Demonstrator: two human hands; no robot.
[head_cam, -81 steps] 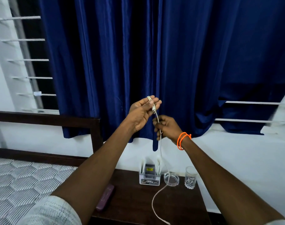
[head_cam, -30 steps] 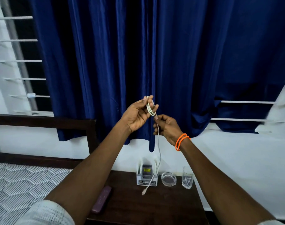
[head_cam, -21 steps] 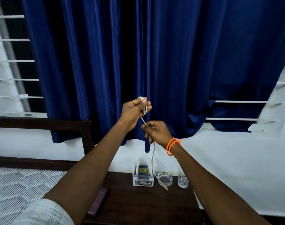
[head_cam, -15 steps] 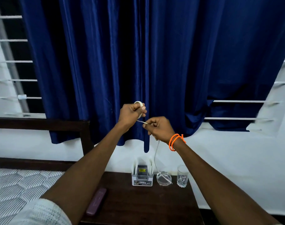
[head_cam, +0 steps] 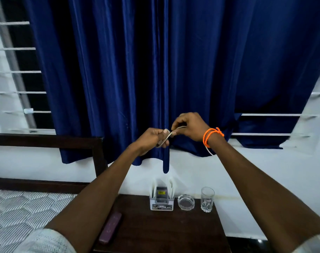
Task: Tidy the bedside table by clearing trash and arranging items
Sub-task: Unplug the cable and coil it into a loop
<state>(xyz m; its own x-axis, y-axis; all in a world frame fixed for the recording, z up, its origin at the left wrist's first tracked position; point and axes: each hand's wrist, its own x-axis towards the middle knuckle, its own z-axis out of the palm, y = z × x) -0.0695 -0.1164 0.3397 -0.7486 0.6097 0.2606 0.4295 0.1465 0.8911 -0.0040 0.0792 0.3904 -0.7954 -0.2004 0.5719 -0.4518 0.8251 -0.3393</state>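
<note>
Cable (head_cam: pixel 175 131) now off dark bedside table (head_cam: pixel 164 229), blue curtain (head_cam: pixel 155 70) behind.

We find no legible text anywhere in the frame. The holder (head_cam: pixel 161 201) at lower centre carries a white strip label across its front with dark printing, but the characters are too small and blurred to read. A dark item standing inside it bears a small yellow tag, likewise unreadable. The glass (head_cam: pixel 207 199), to the right of the holder, shows faint markings low on its wall, which we cannot make out as lettering. We record no brands, numbers or signs elsewhere.
</note>
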